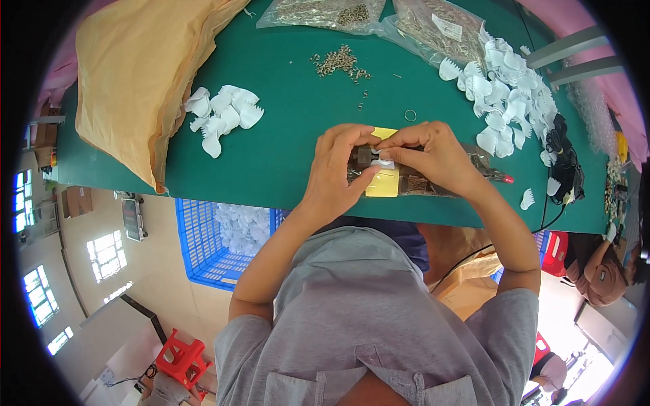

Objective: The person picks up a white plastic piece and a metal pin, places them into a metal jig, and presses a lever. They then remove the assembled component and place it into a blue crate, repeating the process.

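A small dark fixture with a yellow plate (382, 187) lies near the front edge of the green table. A white plastic piece (384, 164) sits on it between my hands. My left hand (335, 164) curls around the fixture's dark metal block (363, 160), thumb in front and fingers behind. With thumb and forefinger closed, my right hand (433, 157) pinches at the white piece from the right. The fingers partly cover the piece, so its far side is hidden. Beyond the hands lie a metal ring (410, 115) and a pile of small metal clips (340, 63).
White toothed pieces form a large heap (504, 88) at right and a smaller pile (225, 111) at left. Clear bags (325, 13) of metal parts lie at the back. A tan sack (139, 81), a black cable bundle (563, 159) and a blue crate (203, 243) surround the workspace.
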A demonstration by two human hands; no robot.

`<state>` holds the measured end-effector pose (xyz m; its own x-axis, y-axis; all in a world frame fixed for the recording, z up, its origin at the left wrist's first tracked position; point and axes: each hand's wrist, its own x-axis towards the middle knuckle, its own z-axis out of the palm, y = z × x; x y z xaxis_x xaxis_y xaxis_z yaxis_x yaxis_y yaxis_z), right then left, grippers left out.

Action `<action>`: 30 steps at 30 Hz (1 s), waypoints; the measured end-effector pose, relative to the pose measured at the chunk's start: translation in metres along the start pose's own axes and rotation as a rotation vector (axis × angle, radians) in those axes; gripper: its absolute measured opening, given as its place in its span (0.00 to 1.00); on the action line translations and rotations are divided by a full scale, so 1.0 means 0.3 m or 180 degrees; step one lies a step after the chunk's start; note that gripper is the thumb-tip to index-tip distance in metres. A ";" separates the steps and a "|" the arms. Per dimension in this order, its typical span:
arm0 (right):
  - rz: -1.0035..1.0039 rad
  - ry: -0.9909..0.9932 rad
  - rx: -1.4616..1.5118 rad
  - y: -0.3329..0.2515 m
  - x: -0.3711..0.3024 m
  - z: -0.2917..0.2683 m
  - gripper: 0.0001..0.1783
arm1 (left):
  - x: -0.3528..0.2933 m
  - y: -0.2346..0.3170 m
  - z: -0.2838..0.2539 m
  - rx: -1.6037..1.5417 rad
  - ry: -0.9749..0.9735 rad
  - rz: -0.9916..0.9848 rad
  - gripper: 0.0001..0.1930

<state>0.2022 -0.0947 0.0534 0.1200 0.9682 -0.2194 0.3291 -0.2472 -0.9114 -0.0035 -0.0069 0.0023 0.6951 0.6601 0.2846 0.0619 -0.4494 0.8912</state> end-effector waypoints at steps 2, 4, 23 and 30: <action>-0.0187 0.0115 -0.0311 -0.013 -0.009 -0.002 0.10 | 0.010 -0.014 -0.016 0.0327 -0.0226 0.0299 0.34; -0.0378 0.0212 -0.0622 -0.015 -0.021 0.001 0.10 | 0.012 -0.020 -0.014 0.0242 -0.0248 0.0300 0.33; -0.0845 0.0461 -0.1920 0.006 0.261 0.025 0.08 | 0.015 -0.037 -0.011 -0.0032 -0.0392 0.0390 0.27; -0.0358 0.0147 -0.1639 0.005 0.296 0.002 0.09 | 0.015 -0.041 -0.015 -0.0013 -0.0373 0.0393 0.26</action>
<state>0.2129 -0.0092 0.0323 0.0947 0.9901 -0.1038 0.7585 -0.1393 -0.6366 -0.0043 0.0042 -0.0058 0.7762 0.5252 0.3489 -0.0318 -0.5201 0.8535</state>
